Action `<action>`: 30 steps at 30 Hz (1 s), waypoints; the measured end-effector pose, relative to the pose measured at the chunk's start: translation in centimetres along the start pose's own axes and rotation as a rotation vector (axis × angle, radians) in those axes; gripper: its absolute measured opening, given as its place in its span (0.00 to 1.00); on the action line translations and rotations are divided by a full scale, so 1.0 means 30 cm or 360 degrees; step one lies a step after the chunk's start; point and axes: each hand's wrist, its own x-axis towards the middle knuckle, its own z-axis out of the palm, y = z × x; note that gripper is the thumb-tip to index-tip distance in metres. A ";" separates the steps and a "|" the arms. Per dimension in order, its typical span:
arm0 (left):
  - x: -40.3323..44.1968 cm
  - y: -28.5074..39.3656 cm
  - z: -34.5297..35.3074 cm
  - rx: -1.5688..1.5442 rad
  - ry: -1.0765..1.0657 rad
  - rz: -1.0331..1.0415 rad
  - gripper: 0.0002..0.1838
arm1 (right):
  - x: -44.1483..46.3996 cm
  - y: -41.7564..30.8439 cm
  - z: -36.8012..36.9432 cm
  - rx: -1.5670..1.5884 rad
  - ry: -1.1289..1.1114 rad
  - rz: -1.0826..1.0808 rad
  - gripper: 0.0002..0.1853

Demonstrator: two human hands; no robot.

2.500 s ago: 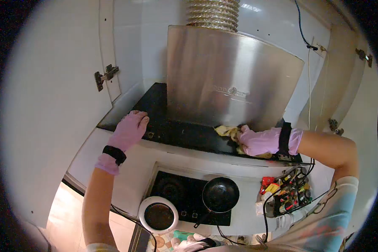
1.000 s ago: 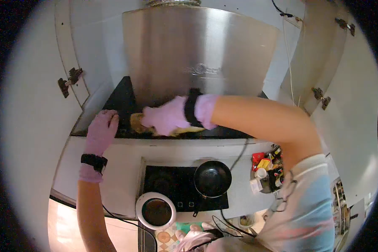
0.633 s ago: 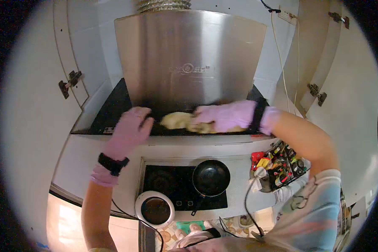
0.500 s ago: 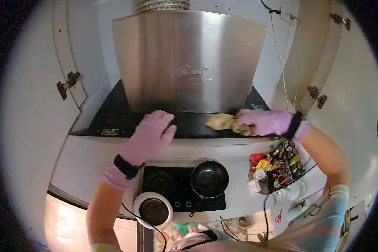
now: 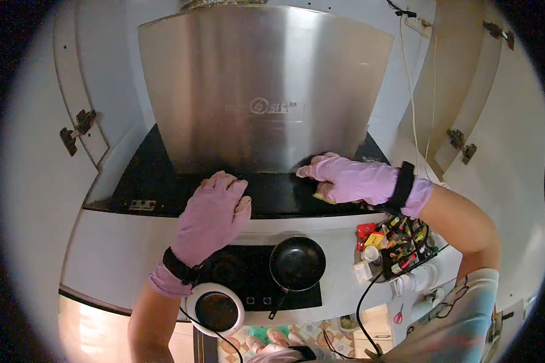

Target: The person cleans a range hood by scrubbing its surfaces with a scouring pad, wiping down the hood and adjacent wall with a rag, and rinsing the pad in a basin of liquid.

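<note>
Both my hands wear pink-purple gloves with black bands at the wrists. My left hand (image 5: pixel 214 212) rests on the black glass top (image 5: pixel 278 196) of the range hood, fingers extended and nothing held. Farther right, my right hand (image 5: pixel 351 179) presses a yellowish cloth (image 5: pixel 324 198) against the same black surface, close to the foot of the hood's steel chimney cover (image 5: pixel 260 66). Only a small edge of the cloth shows under the palm; the hand hides the rest.
Below the hood, a black frying pan (image 5: pixel 297 264) sits on the cooktop (image 5: pixel 312 297), with a white-rimmed round pot (image 5: pixel 239 308) at its left. A rack of bottles and jars (image 5: pixel 399 245) stands right. Open cabinet doors flank me; a white cable (image 5: pixel 410 91) hangs at right.
My right hand has shifted left and up toward the chimney cover, now covering most of the cloth. My left hand has settled flatter on the hood. The camera view has tilted slightly.
</note>
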 end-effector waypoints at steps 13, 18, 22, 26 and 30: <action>-0.004 0.008 -0.012 -0.0073 -0.0064 -0.0059 0.13 | 0.004 -0.012 0.010 -0.0139 -0.0278 0.0065 0.19; -0.004 -0.008 -0.020 -0.0106 -0.0073 -0.0022 0.12 | -0.057 -0.023 -0.090 0.0065 -0.0243 -0.0051 0.20; -0.004 -0.005 -0.018 -0.0093 -0.0072 -0.0060 0.12 | -0.211 -0.018 -0.165 -0.0008 -0.0441 0.0565 0.22; -0.001 -0.006 -0.021 -0.0097 -0.0082 -0.0086 0.11 | -0.295 0.040 -0.100 0.0324 -0.0314 0.0501 0.23; -0.010 -0.011 -0.006 -0.0067 -0.0055 -0.0061 0.11 | -0.188 0.087 -0.008 -0.0011 -0.0319 0.0465 0.20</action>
